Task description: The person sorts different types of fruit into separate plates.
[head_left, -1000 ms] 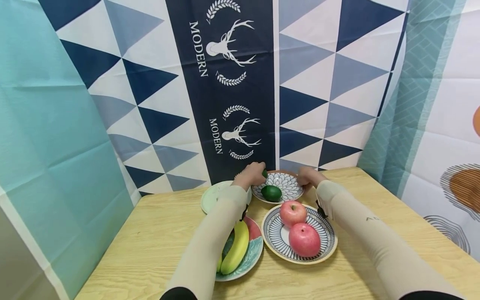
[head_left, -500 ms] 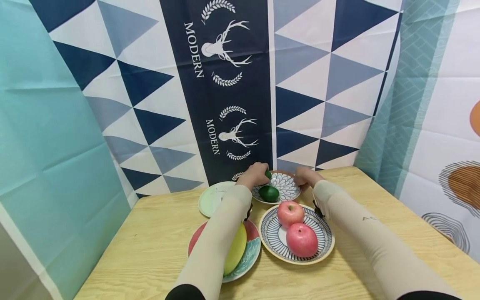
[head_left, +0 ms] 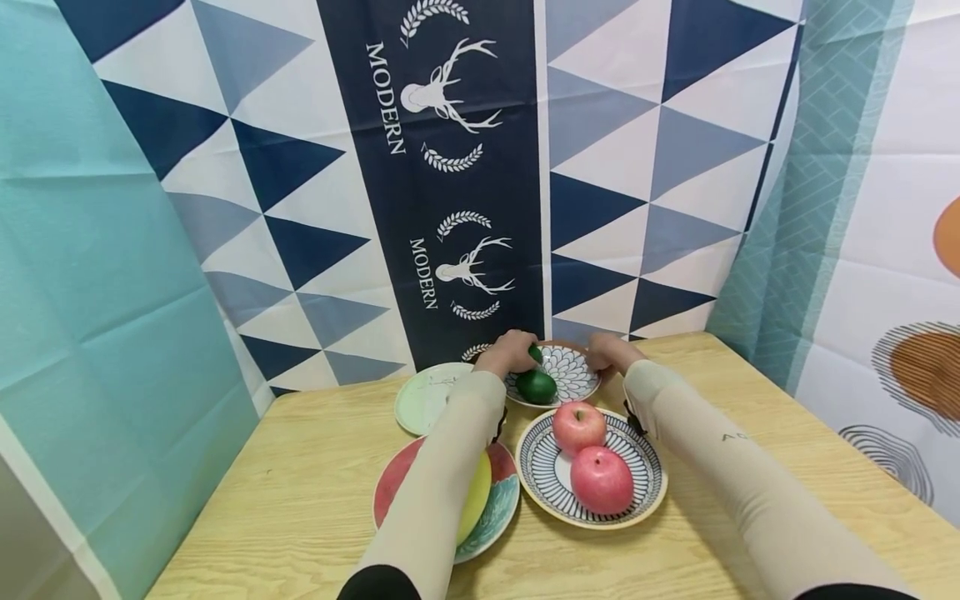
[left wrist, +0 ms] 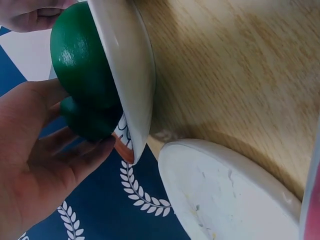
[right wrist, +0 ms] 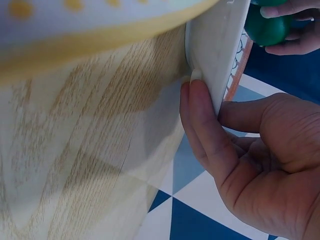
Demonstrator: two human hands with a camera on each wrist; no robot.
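Observation:
My left hand [head_left: 512, 352] reaches to the back plate [head_left: 573, 373], which has a petal pattern and a brown rim. Its thumb and fingers hold a smooth dark green oval fruit [left wrist: 90, 120], partly hidden by the hand in the head view. Beside it, a second dark green fruit [head_left: 536, 387] lies in the same plate. On the plate's right side, my right hand [head_left: 612, 352] pinches the rim, thumb on the inside and fingers [right wrist: 210, 120] against the outer wall, as the right wrist view shows.
Nearer stands a striped plate [head_left: 651, 487] with two red apples [head_left: 602, 480]. Left of it, a red and green plate [head_left: 506, 504] holds a banana [head_left: 474, 500], mostly behind my left sleeve. A pale green plate [head_left: 417, 402] stands at the back left. Patterned cloth [head_left: 480, 192] hangs behind the table.
The head view has shifted slightly. My left hand and the held green fruit have lowered a little toward the other fruit. The right hand stays at the plate's rim.

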